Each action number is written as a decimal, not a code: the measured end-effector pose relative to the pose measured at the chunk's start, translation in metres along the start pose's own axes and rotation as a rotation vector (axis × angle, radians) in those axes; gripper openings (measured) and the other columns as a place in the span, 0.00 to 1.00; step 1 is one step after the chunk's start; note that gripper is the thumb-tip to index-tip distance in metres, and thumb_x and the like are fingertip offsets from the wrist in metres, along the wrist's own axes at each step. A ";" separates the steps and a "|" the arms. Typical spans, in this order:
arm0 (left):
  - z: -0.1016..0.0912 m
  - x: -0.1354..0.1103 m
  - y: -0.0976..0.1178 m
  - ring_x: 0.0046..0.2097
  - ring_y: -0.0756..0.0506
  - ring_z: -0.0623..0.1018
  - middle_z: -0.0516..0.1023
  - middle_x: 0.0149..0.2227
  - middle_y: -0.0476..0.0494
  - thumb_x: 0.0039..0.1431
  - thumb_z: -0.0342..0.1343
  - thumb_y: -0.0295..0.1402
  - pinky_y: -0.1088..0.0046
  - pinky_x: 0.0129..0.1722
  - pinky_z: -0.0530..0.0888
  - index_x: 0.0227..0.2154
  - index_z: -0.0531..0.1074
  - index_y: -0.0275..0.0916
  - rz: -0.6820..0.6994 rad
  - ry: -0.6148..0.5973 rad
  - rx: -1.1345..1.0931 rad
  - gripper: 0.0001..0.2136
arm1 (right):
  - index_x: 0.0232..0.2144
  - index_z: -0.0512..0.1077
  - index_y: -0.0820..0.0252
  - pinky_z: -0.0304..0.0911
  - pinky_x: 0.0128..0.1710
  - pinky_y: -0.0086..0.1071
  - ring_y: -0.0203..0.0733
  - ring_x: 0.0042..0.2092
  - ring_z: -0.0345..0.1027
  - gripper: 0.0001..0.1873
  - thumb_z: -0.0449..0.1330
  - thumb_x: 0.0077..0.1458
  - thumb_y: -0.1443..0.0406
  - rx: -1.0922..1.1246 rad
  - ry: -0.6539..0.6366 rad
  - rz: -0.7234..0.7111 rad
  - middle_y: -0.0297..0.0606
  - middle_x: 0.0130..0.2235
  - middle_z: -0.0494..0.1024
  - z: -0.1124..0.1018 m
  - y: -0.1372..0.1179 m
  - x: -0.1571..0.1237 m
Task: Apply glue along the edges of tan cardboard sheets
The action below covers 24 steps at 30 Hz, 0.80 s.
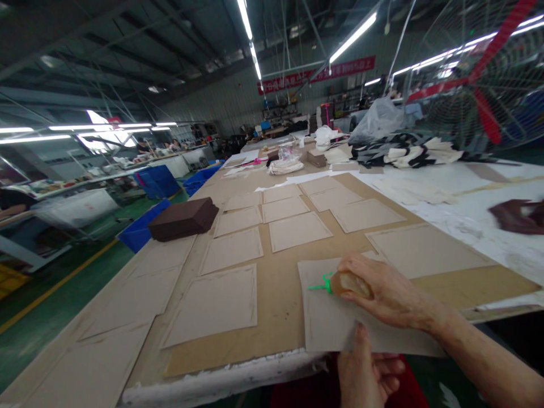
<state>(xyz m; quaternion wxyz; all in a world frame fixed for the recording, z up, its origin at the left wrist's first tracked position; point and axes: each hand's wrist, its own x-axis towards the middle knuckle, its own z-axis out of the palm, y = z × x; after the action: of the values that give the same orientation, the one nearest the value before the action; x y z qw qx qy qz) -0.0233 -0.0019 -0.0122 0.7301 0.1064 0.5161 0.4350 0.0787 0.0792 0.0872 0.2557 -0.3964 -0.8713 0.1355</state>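
My right hand (378,289) is wrapped round a squeeze glue bottle (351,284) with amber contents. Its thin green nozzle points left, over a beige rectangular panel (327,323) at the table's near edge. My left hand (368,365) is palm up at that panel's front edge, thumb on top and curled fingers below, holding the edge. Several similar beige panels (300,231) lie in rows on a brown board (278,294), many with faint wet-looking lines along their borders. At the left, larger overlapping panels (110,351) lie along the table's side.
A stack of dark brown pieces (183,218) stands at the table's left edge, beside a blue bin (142,226). Black and cream fabric (403,150) and a clear plastic bag (378,122) lie farther back. A large red-bladed fan (474,79) stands at right, above a dark brown piece (518,215).
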 end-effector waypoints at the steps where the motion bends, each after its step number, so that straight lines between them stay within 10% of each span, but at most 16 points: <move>1: 0.000 0.000 0.000 0.23 0.49 0.77 0.79 0.25 0.35 0.59 0.47 0.49 0.81 0.18 0.64 0.34 0.71 0.28 -0.002 0.007 -0.002 0.24 | 0.40 0.64 0.56 0.59 0.39 0.35 0.42 0.40 0.65 0.09 0.57 0.56 0.64 0.016 -0.029 0.004 0.37 0.40 0.69 -0.003 -0.002 -0.002; 24: 0.004 -0.013 0.014 0.22 0.51 0.76 0.78 0.23 0.38 0.60 0.49 0.46 0.82 0.18 0.64 0.31 0.73 0.28 -0.020 0.004 0.003 0.22 | 0.36 0.62 0.58 0.53 0.32 0.32 0.42 0.35 0.65 0.11 0.59 0.54 0.60 -0.230 -0.096 0.015 0.37 0.36 0.69 -0.030 0.002 0.044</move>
<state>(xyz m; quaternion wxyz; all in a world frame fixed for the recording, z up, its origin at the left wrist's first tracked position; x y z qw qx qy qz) -0.0281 -0.0026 0.0067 0.7332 0.1011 0.5194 0.4270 0.0719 0.1149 0.1264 0.1656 -0.4226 -0.8894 0.0553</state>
